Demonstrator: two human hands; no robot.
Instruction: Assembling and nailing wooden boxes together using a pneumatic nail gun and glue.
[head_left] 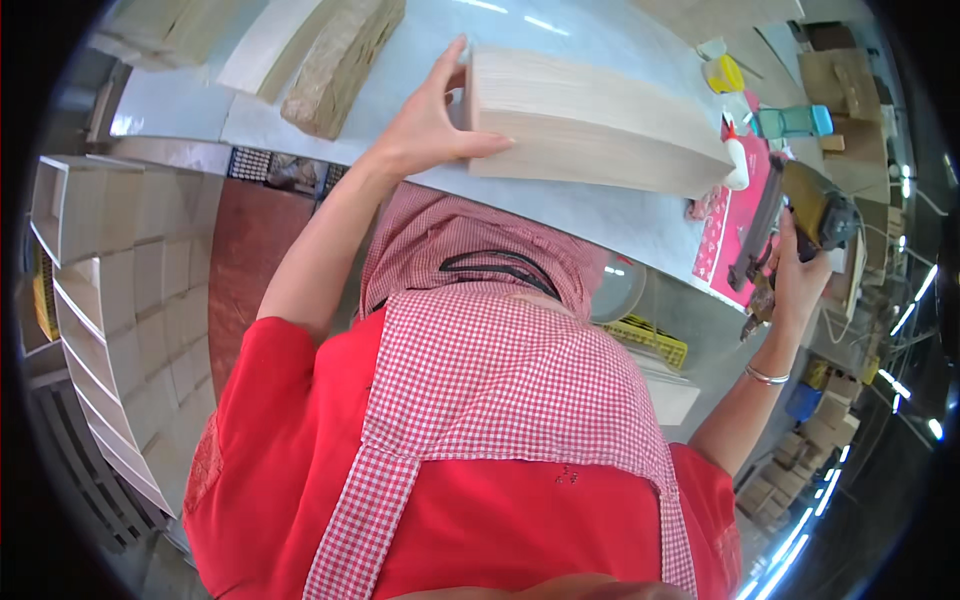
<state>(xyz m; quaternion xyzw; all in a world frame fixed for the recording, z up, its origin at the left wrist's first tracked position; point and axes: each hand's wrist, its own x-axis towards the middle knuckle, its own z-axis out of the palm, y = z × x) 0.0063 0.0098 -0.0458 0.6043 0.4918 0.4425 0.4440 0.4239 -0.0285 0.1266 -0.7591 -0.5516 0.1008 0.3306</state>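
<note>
A pale wooden box frame (pixel 600 135) lies on the grey-white worktable (pixel 560 30). My left hand (pixel 435 125) grips its left end, thumb along the front face and fingers over the top edge. My right hand (pixel 795 280) is off to the right, at the table's edge, closed around the handle of a dark nail gun (pixel 815 215) with an olive body. The gun hangs over a pink mat (pixel 735 225) and is apart from the frame. A red shirt and a red-and-white checked apron (pixel 500 380) fill the lower part of the view.
A white glue bottle (pixel 735 165), a teal bottle (pixel 795 122) and a yellow-capped item (pixel 722 72) stand right of the frame. Rough wood pieces (pixel 340 60) lie at the table's far left. Stacked wooden shelf units (pixel 100 280) stand to the left; a yellow crate (pixel 650 340) sits below.
</note>
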